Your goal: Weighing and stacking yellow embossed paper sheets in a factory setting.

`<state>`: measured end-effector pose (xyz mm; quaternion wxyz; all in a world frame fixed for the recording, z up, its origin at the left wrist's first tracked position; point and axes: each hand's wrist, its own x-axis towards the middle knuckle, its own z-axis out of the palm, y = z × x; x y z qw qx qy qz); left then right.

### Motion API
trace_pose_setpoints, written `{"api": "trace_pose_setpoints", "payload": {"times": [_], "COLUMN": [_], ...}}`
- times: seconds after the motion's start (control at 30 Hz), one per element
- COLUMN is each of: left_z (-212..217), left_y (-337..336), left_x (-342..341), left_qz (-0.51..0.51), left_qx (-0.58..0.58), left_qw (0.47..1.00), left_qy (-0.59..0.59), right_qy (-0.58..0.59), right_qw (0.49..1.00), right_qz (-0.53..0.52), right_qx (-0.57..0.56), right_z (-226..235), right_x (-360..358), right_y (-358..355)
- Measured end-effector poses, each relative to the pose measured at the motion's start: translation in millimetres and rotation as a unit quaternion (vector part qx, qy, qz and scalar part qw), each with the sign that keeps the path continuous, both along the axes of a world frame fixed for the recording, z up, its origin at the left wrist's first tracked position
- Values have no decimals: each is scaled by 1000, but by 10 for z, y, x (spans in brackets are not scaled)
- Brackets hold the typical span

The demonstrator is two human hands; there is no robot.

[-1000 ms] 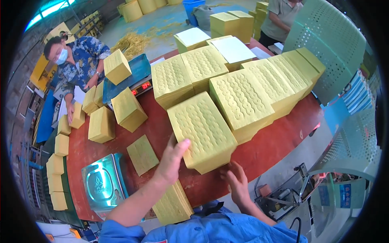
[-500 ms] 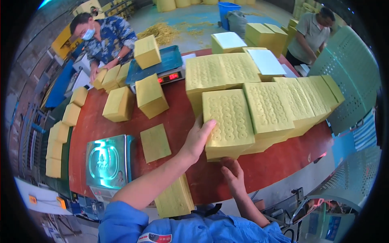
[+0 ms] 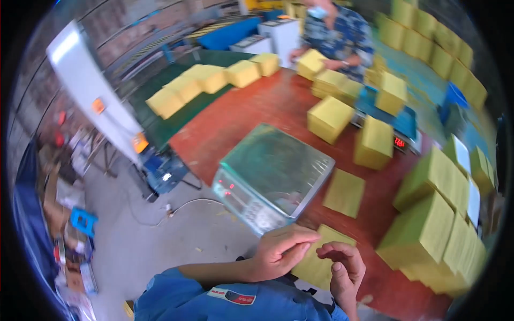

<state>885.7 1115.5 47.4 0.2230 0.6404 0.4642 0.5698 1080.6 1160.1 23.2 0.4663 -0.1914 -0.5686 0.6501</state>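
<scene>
My left hand (image 3: 281,251) hangs over the near edge of the red table (image 3: 230,120), fingers bent forward with a gap to the thumb, and nothing shows in it. Beside it my right hand (image 3: 345,267) is open too, its fingers curled loosely and thumb apart. Below and between both hands lies a stack of yellow paper (image 3: 316,270), partly hidden by them; whether either hand touches it I cannot tell. Just beyond is a thin yellow sheet or pad (image 3: 345,192) lying flat. A metal-topped weighing scale (image 3: 276,166) stands to the left of that.
Tall yellow paper stacks (image 3: 420,230) fill the right side. Across the table a co-worker (image 3: 342,37) handles a yellow block (image 3: 310,64). Near them is a second scale with a blue tray (image 3: 404,123). More blocks line a green belt (image 3: 206,99). A cable (image 3: 198,202) crosses the floor.
My view has swung left. Both hands have left the large embossed paper stack on the right and come together over the small stack at the near edge.
</scene>
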Motion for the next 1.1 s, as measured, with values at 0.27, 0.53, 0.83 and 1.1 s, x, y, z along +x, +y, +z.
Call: {"api": "trace_pose_setpoints", "payload": {"times": [0.27, 0.53, 0.83, 1.1], "left_z": [-100, -57, -127, -149], "left_y": [-1303, -1872, -1457, -923], "left_x": [-1592, -3158, -4313, -5492], "left_qz": [239, 307, 297, 320], "left_qx": [-51, -19, -32, -90], "left_qw": [953, 941, 949, 941], "left_qy": [-181, -143, -101, -62], "right_qy": [-3, 7, 5, 27], "right_qw": [982, 952, 952, 972], "right_qz": [171, 292, 290, 221], "right_qx": [-81, -92, -95, -73], "right_z": [-24, 36, -76, -108], "right_x": [-1804, -3640, -4953, -6418], "right_y": [-396, -850, -488, 185]}}
